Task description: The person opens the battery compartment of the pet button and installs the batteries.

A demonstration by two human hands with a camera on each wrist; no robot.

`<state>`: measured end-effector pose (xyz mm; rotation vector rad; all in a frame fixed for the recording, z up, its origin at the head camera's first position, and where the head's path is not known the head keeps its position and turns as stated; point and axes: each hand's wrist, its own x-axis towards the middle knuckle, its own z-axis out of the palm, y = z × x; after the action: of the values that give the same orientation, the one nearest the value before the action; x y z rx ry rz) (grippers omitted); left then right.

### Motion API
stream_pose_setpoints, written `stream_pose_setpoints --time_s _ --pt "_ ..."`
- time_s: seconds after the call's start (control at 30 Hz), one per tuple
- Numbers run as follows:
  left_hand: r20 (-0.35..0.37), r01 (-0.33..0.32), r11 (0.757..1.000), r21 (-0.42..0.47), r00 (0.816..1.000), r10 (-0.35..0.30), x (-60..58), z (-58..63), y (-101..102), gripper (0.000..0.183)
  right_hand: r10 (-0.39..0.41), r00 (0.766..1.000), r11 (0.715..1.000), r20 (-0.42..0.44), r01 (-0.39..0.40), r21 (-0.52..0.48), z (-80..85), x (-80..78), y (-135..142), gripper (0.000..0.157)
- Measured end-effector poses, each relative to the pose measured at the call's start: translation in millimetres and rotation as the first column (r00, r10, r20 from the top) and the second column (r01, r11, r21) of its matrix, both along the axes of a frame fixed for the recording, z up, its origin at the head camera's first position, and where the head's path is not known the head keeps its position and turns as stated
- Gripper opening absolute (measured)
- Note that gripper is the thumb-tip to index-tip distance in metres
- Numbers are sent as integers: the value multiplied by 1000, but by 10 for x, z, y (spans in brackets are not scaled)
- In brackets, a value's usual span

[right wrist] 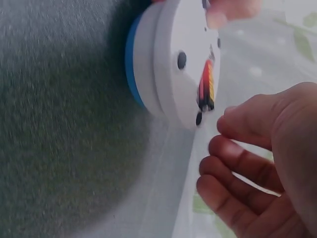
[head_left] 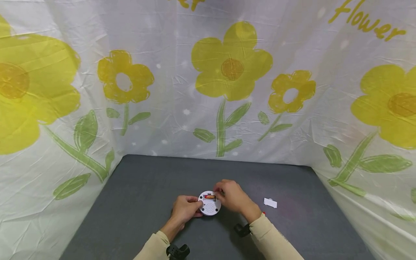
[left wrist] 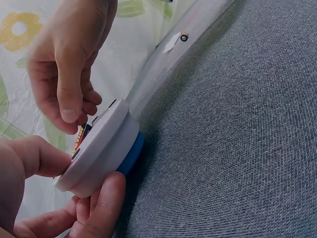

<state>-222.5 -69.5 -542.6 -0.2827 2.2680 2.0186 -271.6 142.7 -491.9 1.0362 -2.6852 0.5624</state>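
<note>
My left hand [head_left: 186, 209] grips a round white device [head_left: 212, 210] by its left edge, thumb on the upturned face and fingers beneath. Perforated holes and dark feet mark that face, and a blue part shows on its underside in both wrist views. A red, yellow and black battery [head_left: 209, 197] lies in the device's uncovered slot; a second battery in there cannot be made out. Just off the device's right edge hovers my right hand [head_left: 232, 195], its fingers [right wrist: 237, 158] loosely bent with nothing between them in the right wrist view.
A small white battery cover [head_left: 270, 203] lies on the dark grey table [head_left: 156, 177], right of my right hand. Beside it, a battery [left wrist: 184, 37] shows its round end in the left wrist view. A flower-printed curtain [head_left: 175, 119] hangs around the table's back and sides.
</note>
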Motion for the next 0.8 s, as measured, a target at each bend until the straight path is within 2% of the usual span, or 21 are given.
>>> stream_pose_setpoints --time_s 0.13,0.27,0.43,0.6,0.73,0.8 --pt "-3 -3 1000 8 1000 3 -9 4 4 31 -56 995 998 85 57 -17 -4 -32 66 7" --pt "-6 -2 1000 13 1000 2 -12 6 7 31 -69 975 997 210 76 -24 -25 -45 109 13" --pt "-8 4 1000 4 1000 -4 -9 -3 1 31 -77 930 995 358 96 -37 -57 -50 135 22" --pt "0 -2 1000 -6 1000 2 -2 0 9 30 -37 875 987 483 109 -122 -99 -78 167 23" --pt "5 -6 1000 -9 1000 6 -4 7 9 30 -1 832 974 555 126 -188 -134 -92 182 22" --pt "3 -6 1000 -7 1000 6 -9 6 8 30 4 818 969 575 138 -203 -144 -91 178 21"
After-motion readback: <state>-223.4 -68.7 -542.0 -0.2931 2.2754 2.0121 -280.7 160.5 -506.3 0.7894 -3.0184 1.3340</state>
